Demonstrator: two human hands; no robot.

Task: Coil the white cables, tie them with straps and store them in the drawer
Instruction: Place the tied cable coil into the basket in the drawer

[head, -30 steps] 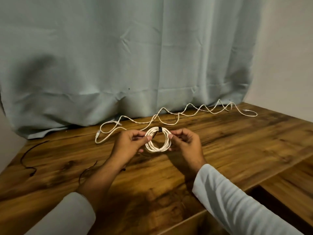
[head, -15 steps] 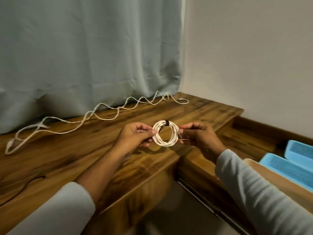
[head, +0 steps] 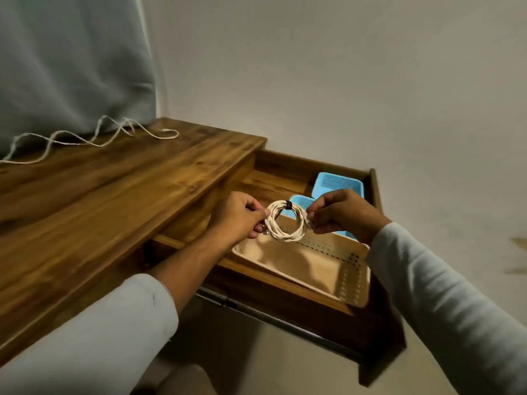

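Note:
A coiled white cable [head: 296, 223], bound at its top by a black strap [head: 288, 205], hangs in the air over the open wooden drawer [head: 285, 292]. My left hand [head: 236, 218] pinches the coil's left side and my right hand [head: 339, 215] pinches its right side. Directly below the coil sits a beige perforated basket [head: 356, 280] inside the drawer. A second white cable [head: 85, 139] lies loose and wavy along the back of the wooden desk top [head: 99, 209].
Two blue perforated baskets [head: 336, 185] lie at the far end of the drawer, behind my hands. A grey curtain [head: 71, 67] hangs behind the desk and a plain wall [head: 342, 81] stands beyond the drawer.
Both hands carried the strapped coil rightward, off the desk top and out over the open drawer. The view swung right with them, bringing the drawer and baskets into sight.

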